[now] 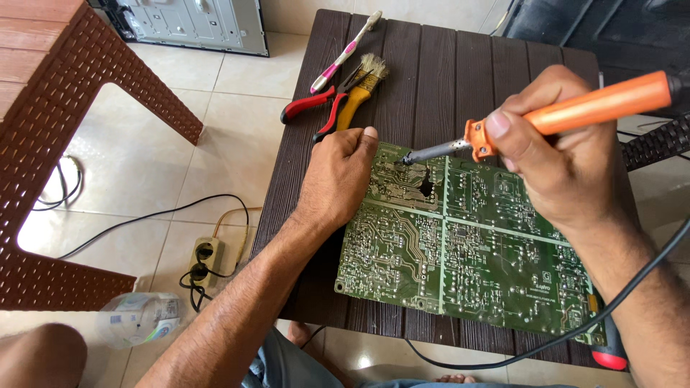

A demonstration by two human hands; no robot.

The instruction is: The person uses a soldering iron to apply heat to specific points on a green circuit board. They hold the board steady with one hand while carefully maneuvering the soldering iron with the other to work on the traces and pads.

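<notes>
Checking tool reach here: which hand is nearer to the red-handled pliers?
Left. The left hand rests on the circuit board's near corner, just below the red-handled pliers. The right hand holds the soldering iron farther across the board.

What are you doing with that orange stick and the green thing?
A person sits at a dark table with a green circuit board lying on it. The right hand holds an orange soldering iron, its metal tip down at the board's top edge, near a dark hole. The left hand presses on the board's left corner. Red pliers, a small brush and a toothbrush lie at the back of the table.
</notes>
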